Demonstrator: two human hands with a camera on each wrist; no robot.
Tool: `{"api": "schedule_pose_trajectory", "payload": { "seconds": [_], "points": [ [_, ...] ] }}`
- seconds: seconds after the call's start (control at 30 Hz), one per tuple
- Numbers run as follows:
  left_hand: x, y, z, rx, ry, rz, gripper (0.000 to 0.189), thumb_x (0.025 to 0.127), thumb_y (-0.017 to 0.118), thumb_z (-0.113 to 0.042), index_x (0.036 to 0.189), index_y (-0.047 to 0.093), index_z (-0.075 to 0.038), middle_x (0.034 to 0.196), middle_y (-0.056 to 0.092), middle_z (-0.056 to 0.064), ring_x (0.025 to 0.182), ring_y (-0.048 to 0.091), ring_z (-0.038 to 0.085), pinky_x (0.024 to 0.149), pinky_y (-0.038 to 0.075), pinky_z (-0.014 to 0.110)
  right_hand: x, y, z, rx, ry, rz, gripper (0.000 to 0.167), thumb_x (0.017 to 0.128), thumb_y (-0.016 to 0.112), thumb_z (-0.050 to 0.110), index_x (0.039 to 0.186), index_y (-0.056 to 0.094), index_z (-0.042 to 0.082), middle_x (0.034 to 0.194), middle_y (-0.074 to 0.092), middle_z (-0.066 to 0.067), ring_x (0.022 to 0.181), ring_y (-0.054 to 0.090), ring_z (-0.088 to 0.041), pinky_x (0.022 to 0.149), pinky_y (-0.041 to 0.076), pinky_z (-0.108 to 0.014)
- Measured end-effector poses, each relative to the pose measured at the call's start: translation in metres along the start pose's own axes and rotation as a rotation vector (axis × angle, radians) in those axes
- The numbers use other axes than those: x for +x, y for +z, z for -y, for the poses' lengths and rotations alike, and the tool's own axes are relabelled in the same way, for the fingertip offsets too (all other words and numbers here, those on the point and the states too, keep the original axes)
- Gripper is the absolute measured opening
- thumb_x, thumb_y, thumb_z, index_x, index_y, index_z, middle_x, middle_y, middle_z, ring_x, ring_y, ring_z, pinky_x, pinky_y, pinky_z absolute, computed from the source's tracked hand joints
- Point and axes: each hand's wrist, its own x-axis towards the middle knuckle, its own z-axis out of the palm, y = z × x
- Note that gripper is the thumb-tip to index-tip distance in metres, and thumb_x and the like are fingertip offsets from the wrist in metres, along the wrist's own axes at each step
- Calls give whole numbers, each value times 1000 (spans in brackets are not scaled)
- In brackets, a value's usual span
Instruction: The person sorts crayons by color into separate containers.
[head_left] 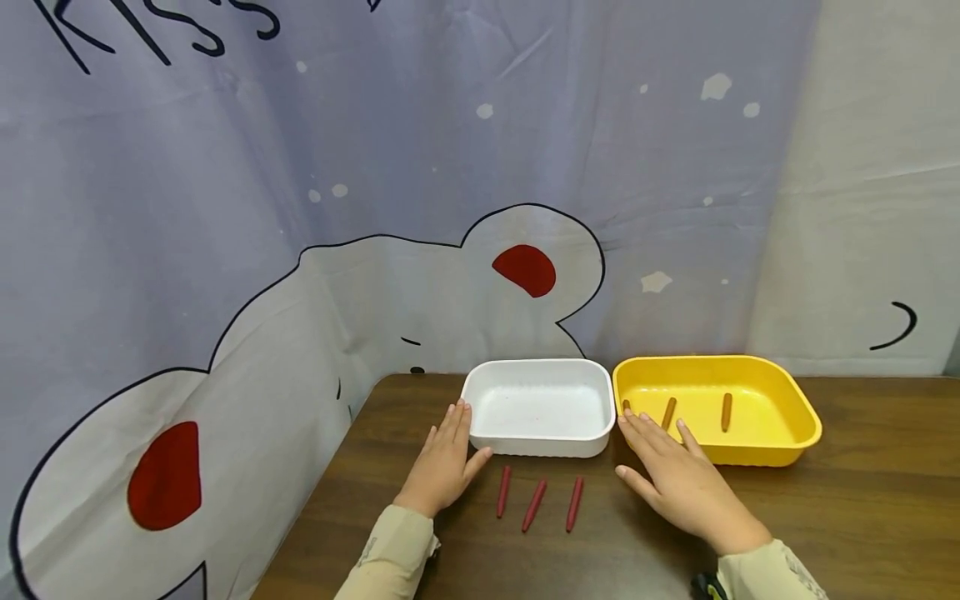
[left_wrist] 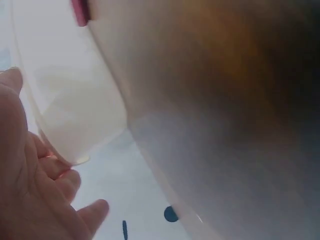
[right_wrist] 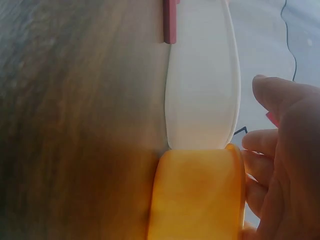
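In the head view a white plastic tray [head_left: 540, 446] stands beside a yellow plastic tray [head_left: 757, 456]. My left hand [head_left: 442, 467] has its fingers extended, with fingertips at the white tray's left front corner. Fingers spread, my right hand [head_left: 686, 487] reaches over the front left part of the yellow tray. Neither hand grips anything. Three dark red crayon-like sticks, among them a middle stick [head_left: 534, 506], lie on the table between the hands. Inside the yellow tray are brown sticks, one of them a short upright-looking stick [head_left: 726, 412]; another is partly hidden by my right hand.
Both trays stand at the far side of a brown wooden table [head_left: 862, 517]. Right behind them hangs a printed cloth [head_left: 675, 208] with cartoon outlines and red shapes. Beyond the table's left edge the cloth continues downward. A dark band [head_left: 707, 586] shows at my right wrist.
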Motion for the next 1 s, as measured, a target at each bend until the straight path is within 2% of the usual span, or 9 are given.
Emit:
{"api": "schedule_pose_trajectory", "payload": {
  "seconds": [0.07, 0.13, 0.2, 0.33, 0.43, 0.53, 0.67, 1.0],
  "points": [
    [0, -2, -3, -21, -16, -1, 75, 106, 50, -44, 154, 29, 10, 162, 27, 26, 150, 26, 39, 113, 32, 63, -1, 0, 0, -10, -2, -5, 66, 102, 60, 39, 155, 41, 5, 159, 40, -13, 146, 36, -36, 121, 12, -59],
    [1, -6, -8, -27, -31, -33, 72, 105, 53, -42, 154, 33, 8, 161, 28, 27, 149, 28, 40, 111, 34, 64, -2, 2, -1, -20, -8, -10, 67, 101, 61, 39, 155, 41, 5, 159, 40, -13, 147, 36, -35, 122, 11, -57],
    [2, -11, -15, -27, -38, -105, 67, 104, 57, -37, 151, 40, 7, 159, 33, 27, 147, 33, 41, 109, 38, 64, -3, 2, -1, -31, -11, -16, 67, 101, 62, 39, 155, 41, 4, 159, 40, -13, 147, 36, -35, 122, 12, -56],
    [2, -23, -33, -41, -57, -279, 51, 100, 64, -24, 142, 53, 3, 147, 50, 24, 135, 50, 40, 102, 48, 55, -4, 3, -2, -50, -12, -24, 69, 100, 64, 39, 154, 41, 4, 159, 40, -14, 147, 36, -36, 121, 14, -56],
    [-2, -31, -49, -93, -86, -342, 39, 99, 65, -18, 132, 62, 3, 131, 62, 21, 120, 60, 38, 95, 53, 49, -3, 3, -2, -56, -11, -19, 70, 99, 65, 38, 154, 41, 3, 159, 40, -14, 147, 36, -36, 121, 15, -57],
    [-8, -37, -62, -150, -120, -326, 30, 98, 65, -15, 121, 68, 3, 115, 70, 17, 106, 67, 34, 86, 57, 47, -3, 3, -2, -57, -11, -13, 71, 98, 66, 38, 154, 41, 3, 159, 40, -14, 147, 35, -36, 121, 14, -56],
    [-13, -37, -70, -202, -161, -255, 25, 97, 67, -14, 116, 70, 1, 102, 73, 13, 92, 71, 28, 77, 58, 44, -2, 4, -1, -57, -21, -14, 71, 98, 65, 40, 155, 40, 3, 159, 40, -14, 147, 36, -35, 122, 12, -54],
    [-12, -22, -68, -298, -170, -67, 22, 93, 73, -14, 109, 71, 1, 88, 66, 5, 78, 62, 17, 68, 53, 35, -3, 2, 0, -44, 7, -12, 67, 104, 53, 46, 155, 40, 3, 160, 39, -13, 147, 35, -35, 125, 4, -49]
  ]
}}
